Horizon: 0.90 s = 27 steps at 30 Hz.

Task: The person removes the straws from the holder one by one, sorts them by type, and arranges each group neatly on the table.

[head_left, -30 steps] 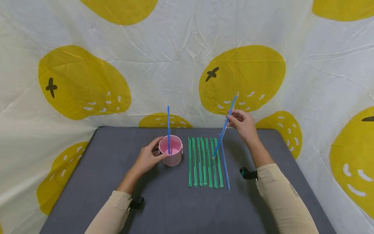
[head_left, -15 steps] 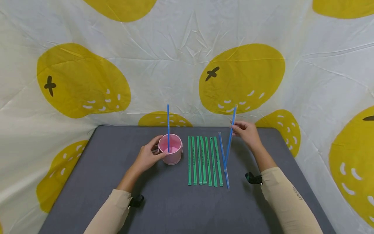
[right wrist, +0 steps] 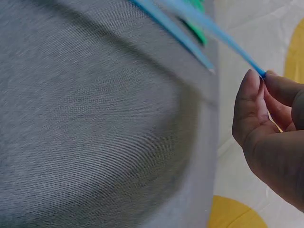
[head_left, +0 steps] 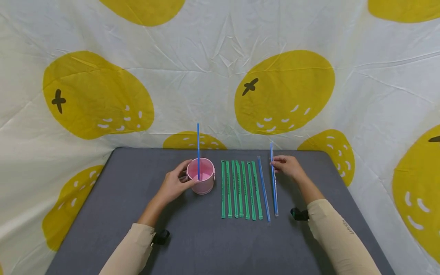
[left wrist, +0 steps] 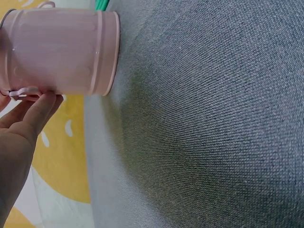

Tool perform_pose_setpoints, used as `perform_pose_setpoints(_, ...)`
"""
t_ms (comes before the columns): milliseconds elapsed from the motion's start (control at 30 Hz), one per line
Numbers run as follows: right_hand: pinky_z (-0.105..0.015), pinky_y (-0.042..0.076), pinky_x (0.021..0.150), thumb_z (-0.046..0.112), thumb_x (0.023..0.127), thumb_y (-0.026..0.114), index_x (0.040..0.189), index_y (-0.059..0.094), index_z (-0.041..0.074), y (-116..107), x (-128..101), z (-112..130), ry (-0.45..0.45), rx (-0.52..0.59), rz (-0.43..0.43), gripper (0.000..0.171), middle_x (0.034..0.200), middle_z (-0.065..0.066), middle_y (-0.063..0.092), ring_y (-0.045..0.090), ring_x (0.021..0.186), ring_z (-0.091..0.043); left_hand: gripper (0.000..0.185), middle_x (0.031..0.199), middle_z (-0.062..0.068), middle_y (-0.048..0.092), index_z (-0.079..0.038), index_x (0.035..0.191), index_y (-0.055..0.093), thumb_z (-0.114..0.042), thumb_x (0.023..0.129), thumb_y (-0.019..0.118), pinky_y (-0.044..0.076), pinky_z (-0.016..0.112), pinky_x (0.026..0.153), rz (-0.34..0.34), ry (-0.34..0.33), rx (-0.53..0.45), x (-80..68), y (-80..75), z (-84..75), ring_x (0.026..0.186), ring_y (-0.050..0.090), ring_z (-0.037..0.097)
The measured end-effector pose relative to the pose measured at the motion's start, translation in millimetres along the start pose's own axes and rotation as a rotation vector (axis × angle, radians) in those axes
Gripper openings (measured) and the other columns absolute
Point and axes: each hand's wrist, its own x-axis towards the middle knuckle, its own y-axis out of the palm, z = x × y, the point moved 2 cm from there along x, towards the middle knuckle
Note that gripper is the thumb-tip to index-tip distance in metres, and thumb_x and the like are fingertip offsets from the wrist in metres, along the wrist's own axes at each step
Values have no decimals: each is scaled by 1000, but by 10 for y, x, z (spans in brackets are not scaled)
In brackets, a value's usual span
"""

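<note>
My left hand (head_left: 174,181) grips a small pink bucket (head_left: 203,187) by its left side, thumb at the rim and fingers by the handle lug. A blue straw (head_left: 198,147) stands upright in the bucket, leaning at the rim close to my thumb. My right hand (head_left: 289,166) pinches another blue straw (head_left: 274,187), in a clear wrapper, near its far end between thumb and fingertips. In the right wrist view this straw (right wrist: 223,37) slants above the table. Just left of it, a second wrapped blue straw (head_left: 264,191) lies on the table.
Several green paper-wrapped sticks (head_left: 241,191) lie side by side between the bucket and the blue straws. Everything rests on a dark grey table (head_left: 220,244). Behind its far edge hangs a white cloth (head_left: 192,91) with yellow fruit prints.
My right hand has moved right and lower, bringing its blue straw from a slant over the green sticks to nearly parallel, right of the lying blue straw. The left hand and bucket stay put.
</note>
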Motion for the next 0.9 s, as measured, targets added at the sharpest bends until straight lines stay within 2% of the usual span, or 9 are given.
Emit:
perform_pose_setpoints(267,-27,64,75,4,102,62,128,55,-21,67,14,-150,18,-14,-31,36,104,-22,74,67,76,-5,77,142,16,62,-15,152,50,-27,85,87,58,48,99,2,-11,-8,5,6,-2,122,67,42)
perform_pose_setpoints(500,-23,63,69,6,102,64,125,59,-17,154,5,-218,52,-104,-37,33,106,-27,71,67,74,-8,79,143,14,62,-15,152,49,-29,85,88,58,48,98,1,5,-4,-8,10,1,122,67,40)
perform_pose_setpoints(900,-24,62,62,1,98,67,117,61,-17,281,15,-275,91,-87,-39,27,92,-21,72,65,69,-12,79,142,14,63,-15,152,49,-29,85,88,59,46,97,0,22,4,-7,7,9,121,68,40)
